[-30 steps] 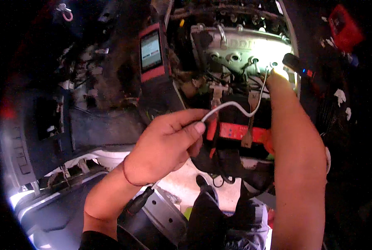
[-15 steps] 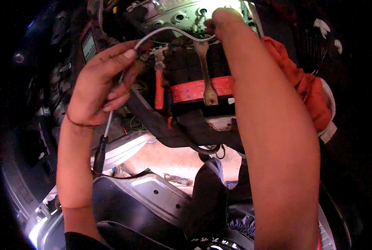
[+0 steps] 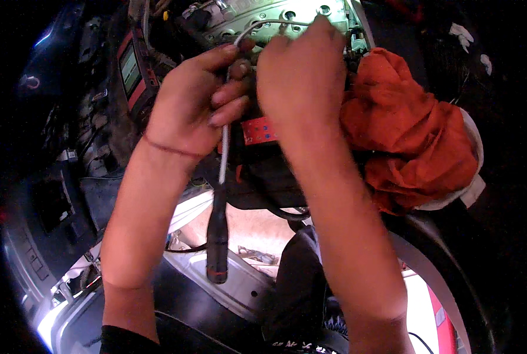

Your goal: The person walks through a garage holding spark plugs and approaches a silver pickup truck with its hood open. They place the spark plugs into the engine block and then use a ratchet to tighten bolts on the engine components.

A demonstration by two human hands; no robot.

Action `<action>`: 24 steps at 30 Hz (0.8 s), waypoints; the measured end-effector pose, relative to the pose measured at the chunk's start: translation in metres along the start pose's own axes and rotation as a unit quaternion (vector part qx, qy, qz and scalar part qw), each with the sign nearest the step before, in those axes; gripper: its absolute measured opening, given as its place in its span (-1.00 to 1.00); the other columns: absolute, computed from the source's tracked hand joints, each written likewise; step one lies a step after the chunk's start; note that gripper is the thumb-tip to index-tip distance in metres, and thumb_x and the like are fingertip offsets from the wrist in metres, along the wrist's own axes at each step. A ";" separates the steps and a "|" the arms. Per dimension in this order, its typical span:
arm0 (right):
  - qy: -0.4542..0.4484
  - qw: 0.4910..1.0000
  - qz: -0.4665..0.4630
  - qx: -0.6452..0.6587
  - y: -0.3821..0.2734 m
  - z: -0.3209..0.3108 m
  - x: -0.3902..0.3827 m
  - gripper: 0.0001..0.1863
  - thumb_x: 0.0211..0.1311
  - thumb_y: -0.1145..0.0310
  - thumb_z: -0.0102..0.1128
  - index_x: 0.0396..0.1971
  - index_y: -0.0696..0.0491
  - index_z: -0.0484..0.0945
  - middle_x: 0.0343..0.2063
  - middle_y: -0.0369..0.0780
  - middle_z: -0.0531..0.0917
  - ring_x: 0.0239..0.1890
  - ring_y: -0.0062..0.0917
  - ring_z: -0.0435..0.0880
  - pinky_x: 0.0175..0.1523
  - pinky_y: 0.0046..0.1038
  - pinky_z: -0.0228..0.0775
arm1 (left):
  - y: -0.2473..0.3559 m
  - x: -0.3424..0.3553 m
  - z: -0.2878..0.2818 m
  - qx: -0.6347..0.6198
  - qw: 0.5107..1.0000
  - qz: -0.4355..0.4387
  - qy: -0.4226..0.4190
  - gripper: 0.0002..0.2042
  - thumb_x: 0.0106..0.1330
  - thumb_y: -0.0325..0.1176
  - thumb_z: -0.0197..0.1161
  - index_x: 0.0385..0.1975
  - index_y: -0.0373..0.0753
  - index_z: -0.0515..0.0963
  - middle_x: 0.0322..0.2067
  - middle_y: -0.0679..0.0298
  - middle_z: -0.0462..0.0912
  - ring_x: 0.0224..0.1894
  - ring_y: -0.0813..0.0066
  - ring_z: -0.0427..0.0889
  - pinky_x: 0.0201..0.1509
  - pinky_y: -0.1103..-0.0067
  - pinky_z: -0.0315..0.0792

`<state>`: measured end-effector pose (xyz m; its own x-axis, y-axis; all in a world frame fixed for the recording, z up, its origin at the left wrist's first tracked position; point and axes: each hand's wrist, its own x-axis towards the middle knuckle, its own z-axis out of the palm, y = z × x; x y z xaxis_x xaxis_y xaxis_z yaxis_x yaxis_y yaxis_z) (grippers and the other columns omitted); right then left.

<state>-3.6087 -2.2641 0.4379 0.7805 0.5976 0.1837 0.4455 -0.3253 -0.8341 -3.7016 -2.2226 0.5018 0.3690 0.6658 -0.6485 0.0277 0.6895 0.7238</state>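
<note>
Holds the grey cable [image 3: 224, 154] in the curled left hand [image 3: 201, 97], above its black handle [image 3: 217, 242], and pinches it farther along in the right hand [image 3: 302, 71], just beside a round hole [image 3: 324, 10] in the engine cover [image 3: 257, 8]. Cannot make out the hole's contents.

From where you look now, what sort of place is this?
Probably a vehicle's engine bay: in view are a pale metal cover with round holes, a red-banded, battery-like box and a red-framed device with a screen.
</note>
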 end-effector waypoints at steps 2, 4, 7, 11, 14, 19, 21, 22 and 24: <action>-0.067 0.990 0.070 0.099 -0.001 -0.015 -0.019 -0.61 0.24 0.39 0.00 -0.07 0.41 0.42 -0.27 0.14 0.62 -0.21 0.00 0.65 -0.04 -0.24 0.47 | -0.006 0.016 -0.008 -0.043 0.998 -0.035 -0.042 -0.81 0.45 -0.36 -0.07 -0.12 -0.33 0.41 -0.55 0.34 0.37 -0.70 0.66 0.19 -0.75 0.70 0.03; -0.161 0.958 0.160 0.173 0.002 -0.029 -0.029 -0.61 0.19 0.43 0.04 -0.05 0.38 0.36 -0.08 0.17 0.47 -0.04 0.02 0.52 0.10 -0.10 0.34 | -0.009 0.015 0.005 -0.034 0.997 -0.041 -0.050 -0.82 0.45 -0.36 -0.06 -0.14 -0.32 0.41 -0.56 0.34 0.37 -0.70 0.65 0.19 -0.74 0.69 0.03; -0.143 0.960 0.120 0.209 0.012 -0.040 -0.040 -0.65 0.24 0.44 -0.05 -0.04 0.34 0.42 -0.23 0.02 0.61 -0.12 -0.27 0.63 0.02 -0.35 0.40 | -0.017 0.009 0.015 -0.015 0.996 -0.008 -0.084 -0.80 0.45 -0.33 -0.05 -0.11 -0.32 0.41 -0.56 0.36 0.37 -0.71 0.68 0.17 -0.76 0.70 0.03; -0.140 0.972 0.064 0.176 0.016 -0.059 -0.055 -0.63 0.23 0.45 -0.03 0.01 0.29 0.43 -0.18 -0.07 0.64 -0.14 -0.41 0.63 0.03 -0.49 0.39 | -0.021 -0.011 0.011 0.001 0.997 0.001 -0.080 -0.70 0.46 -0.30 -0.03 0.05 -0.33 0.41 -0.53 0.41 0.37 -0.74 0.72 0.14 -0.82 0.74 0.00; -0.178 0.931 0.154 0.281 0.014 -0.068 -0.063 -0.62 0.24 0.46 -0.02 0.03 0.30 0.43 -0.14 -0.10 0.62 -0.09 -0.48 0.60 0.05 -0.51 0.37 | -0.015 -0.024 0.007 0.009 0.997 0.010 -0.078 -0.69 0.46 -0.29 -0.04 0.07 -0.31 0.41 -0.52 0.42 0.37 -0.75 0.73 0.13 -0.84 0.75 -0.02; -0.182 0.929 0.172 0.273 0.027 -0.074 -0.070 -0.65 0.18 0.48 0.01 -0.03 0.26 0.45 -0.22 0.00 0.62 -0.16 -0.25 0.64 -0.01 -0.33 0.43 | -0.008 -0.034 0.005 0.025 0.998 -0.001 -0.061 -0.70 0.46 -0.28 -0.05 0.07 -0.28 0.42 -0.53 0.44 0.37 -0.77 0.74 0.11 -0.85 0.76 -0.03; -0.199 0.925 0.185 0.267 0.027 -0.077 -0.071 -0.65 0.20 0.48 0.01 -0.01 0.27 0.44 -0.19 -0.06 0.61 -0.14 -0.36 0.62 0.01 -0.41 0.42 | -0.008 -0.034 0.008 0.035 0.998 -0.007 -0.057 -0.71 0.47 -0.27 -0.05 0.05 -0.28 0.42 -0.53 0.44 0.38 -0.77 0.74 0.11 -0.85 0.77 -0.03; -0.203 0.922 0.194 0.268 0.024 -0.080 -0.072 -0.64 0.21 0.49 0.02 0.00 0.28 0.44 -0.17 -0.11 0.61 -0.12 -0.45 0.59 0.03 -0.47 0.39 | -0.009 -0.034 0.008 0.035 0.998 -0.004 -0.054 -0.72 0.47 -0.27 -0.04 0.03 -0.27 0.43 -0.53 0.44 0.38 -0.78 0.73 0.11 -0.85 0.76 -0.03; -0.206 0.916 0.208 0.274 0.023 -0.080 -0.073 -0.64 0.22 0.49 0.03 0.01 0.28 0.44 -0.15 -0.16 0.60 -0.09 -0.54 0.56 0.05 -0.54 0.38 | -0.009 -0.034 0.009 0.035 0.998 0.002 -0.049 -0.74 0.47 -0.27 -0.04 0.00 -0.26 0.44 -0.53 0.44 0.38 -0.78 0.73 0.10 -0.85 0.75 -0.04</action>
<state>-3.6200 -2.3738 0.4473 0.5511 0.7673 -0.3279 -0.2283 -0.2393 -0.9437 -3.7057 -2.2545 0.5195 0.4579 0.6350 -0.6222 0.0896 0.6633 0.7429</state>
